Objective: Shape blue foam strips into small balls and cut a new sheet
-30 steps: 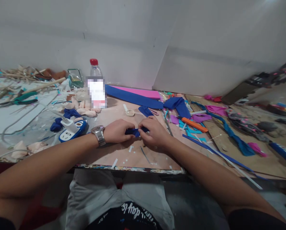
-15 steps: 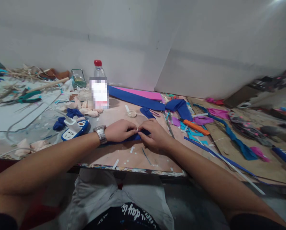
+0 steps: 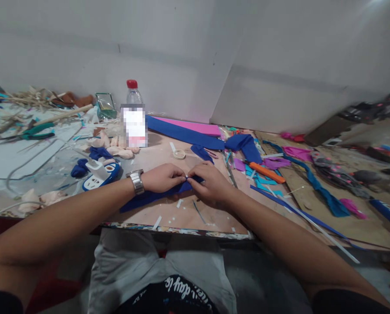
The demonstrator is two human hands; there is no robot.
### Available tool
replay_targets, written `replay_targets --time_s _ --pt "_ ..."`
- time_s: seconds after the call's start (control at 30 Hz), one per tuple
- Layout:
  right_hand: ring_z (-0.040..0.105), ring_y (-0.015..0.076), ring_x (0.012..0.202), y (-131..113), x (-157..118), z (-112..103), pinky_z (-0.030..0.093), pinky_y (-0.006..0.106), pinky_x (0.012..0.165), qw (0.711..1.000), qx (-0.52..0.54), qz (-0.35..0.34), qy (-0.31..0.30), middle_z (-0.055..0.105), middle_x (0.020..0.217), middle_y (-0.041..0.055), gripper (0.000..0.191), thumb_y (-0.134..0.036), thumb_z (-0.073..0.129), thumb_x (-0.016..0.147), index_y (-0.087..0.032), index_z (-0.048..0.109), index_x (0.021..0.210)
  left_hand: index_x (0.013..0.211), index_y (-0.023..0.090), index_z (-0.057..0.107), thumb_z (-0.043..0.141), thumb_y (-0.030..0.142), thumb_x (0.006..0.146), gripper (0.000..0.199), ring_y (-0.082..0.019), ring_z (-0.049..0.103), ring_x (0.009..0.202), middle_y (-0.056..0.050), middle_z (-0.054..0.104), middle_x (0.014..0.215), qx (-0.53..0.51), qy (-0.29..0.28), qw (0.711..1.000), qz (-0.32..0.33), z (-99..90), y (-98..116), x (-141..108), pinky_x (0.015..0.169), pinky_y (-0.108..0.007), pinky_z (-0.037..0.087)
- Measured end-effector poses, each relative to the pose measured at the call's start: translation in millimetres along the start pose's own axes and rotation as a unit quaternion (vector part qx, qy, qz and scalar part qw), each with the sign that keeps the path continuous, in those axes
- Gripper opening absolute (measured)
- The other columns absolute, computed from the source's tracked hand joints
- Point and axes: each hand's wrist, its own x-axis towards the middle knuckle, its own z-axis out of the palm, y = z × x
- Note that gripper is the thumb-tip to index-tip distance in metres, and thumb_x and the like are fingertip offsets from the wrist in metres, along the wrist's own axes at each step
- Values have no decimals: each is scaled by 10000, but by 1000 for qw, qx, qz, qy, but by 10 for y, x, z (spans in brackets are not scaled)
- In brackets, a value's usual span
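A strip of blue fabric [image 3: 149,199] lies near the table's front edge and runs up between my hands. My left hand [image 3: 165,178], with a metal watch on its wrist, pinches the fabric between thumb and index finger. Touching it fingertip to fingertip, my right hand [image 3: 208,181] pinches the same fabric from the other side. My fingers partly hide the gripped spot. Just behind the hands are a roll of clear tape [image 3: 179,154] and a small blue fabric piece [image 3: 201,152].
A power strip [image 3: 101,175] and pale fabric pieces [image 3: 118,146] lie on the left, with green-handled pliers [image 3: 39,131] farther out. A red-capped bottle [image 3: 133,93] stands behind. Long blue fabric [image 3: 188,134] lies at the back; an orange cutter [image 3: 267,172] and coloured scraps are on the right.
More of the blue fabric now shows below my left wrist and between my hands. Both hands keep their pinch in nearly the same place. The view has shifted slightly.
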Motion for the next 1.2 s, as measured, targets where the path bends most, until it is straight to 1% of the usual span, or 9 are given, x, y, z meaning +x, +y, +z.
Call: replay_targets --time_s 0.1,0.2,0.3,0.47,0.57,0.67,0.8,1.0,1.2 --pt "659 215 819 12 2 14 381 395 889 1000 -2 4 14 760 875 55 79 -238 610 930 -197 678 926 840 145 702 473 411 990 381 -144 583 668 -26 700 737 -25 0 1000 -1 5 -13 9 646 -252 420" --pt "666 212 819 20 4 24 378 406 915 1000 3 1 17 769 883 55 82 -242 622 926 -200 692 932 858 155 675 478 429 991 363 -147 635 631 -35 739 744 -105 -44 993 -36 17 -25 6 620 -247 463" --pt "675 211 825 27 9 31 382 408 921 1000 14 -12 22 776 881 50 76 -247 643 921 -201 702 930 874 154 659 497 457 987 361 -148 660 603 -57 762 761 -173 -71 981 -60 32 -39 2 598 -245 492" --pt "685 203 812 37 18 17 390 413 932 999 15 -19 29 794 882 44 80 -235 660 934 -210 735 944 870 158 709 602 443 941 313 -152 689 647 -65 777 814 -264 -105 956 -75 44 -62 8 622 -249 527" --pt "704 203 830 28 21 -6 381 424 945 999 18 -22 23 811 908 43 91 -240 673 937 -226 758 966 882 149 739 632 426 928 301 -147 683 652 -72 770 805 -309 -112 940 -88 47 -63 8 599 -236 511" --pt "717 193 837 8 20 -20 360 439 992 999 18 -29 27 817 912 27 94 -235 673 940 -242 765 961 884 142 757 654 397 920 278 -135 662 627 -73 762 783 -350 -117 923 -109 40 -43 3 574 -228 493" --pt "721 194 849 -20 17 -18 330 456 1028 999 10 -27 33 821 916 15 104 -224 667 940 -255 764 964 852 140 762 669 385 914 269 -135 657 606 -75 761 759 -382 -119 907 -132 21 -10 -2 584 -240 500" --pt "712 200 868 -15 7 -5 337 449 1023 998 5 -47 34 809 918 23 129 -194 642 920 -241 746 980 822 142 764 665 375 916 270 -134 656 596 -64 755 729 -368 -120 913 -131 22 -36 2 593 -243 505" --pt "708 194 854 -9 3 -5 328 453 1045 998 -1 -57 30 802 898 17 153 -168 613 900 -243 737 948 835 152 772 702 433 890 295 -143 679 647 -67 768 767 -393 -141 900 -122 23 -73 6 677 -269 538"
